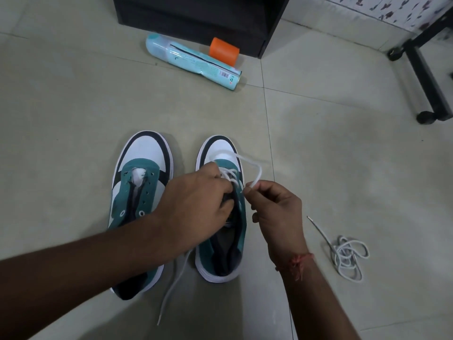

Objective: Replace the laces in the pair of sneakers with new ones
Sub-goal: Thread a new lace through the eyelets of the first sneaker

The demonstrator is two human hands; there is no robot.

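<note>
clearly the lacing of the second sneaker is the step in hand, judging by how things lie on the tiled floor [73,106]. farthest left stands the left sneaker [141,182], teal, white and black, its eyelets bare and no lace in it, its long axis running from the heel near the person to the toe pointing away. next comes the left hand [196,200], reaching across with fingers curled down onto the tongue and eyelet rows of the right sneaker [221,241], seemingly holding the flap steady; just what it pinches is hidden beneath the knuckles. the right sneaker lies parallel to its mate and just beside it, toe also pointing away, with a white lace [255,173] crossed through its front eyelets only. one loose end of that lace trails back toward the person between the two shoes. the right hand [274,209] pinches the other end between thumb and forefinger just beside the right eyelet row, a loop arcing up over the toe. the next move probably calls for aiming that tip into the next free eyelet and drawing the slack through evenly. well apart to the right lies a tangled spare lace [348,256] on the floor, likely meant for the bare sneaker.
</note>
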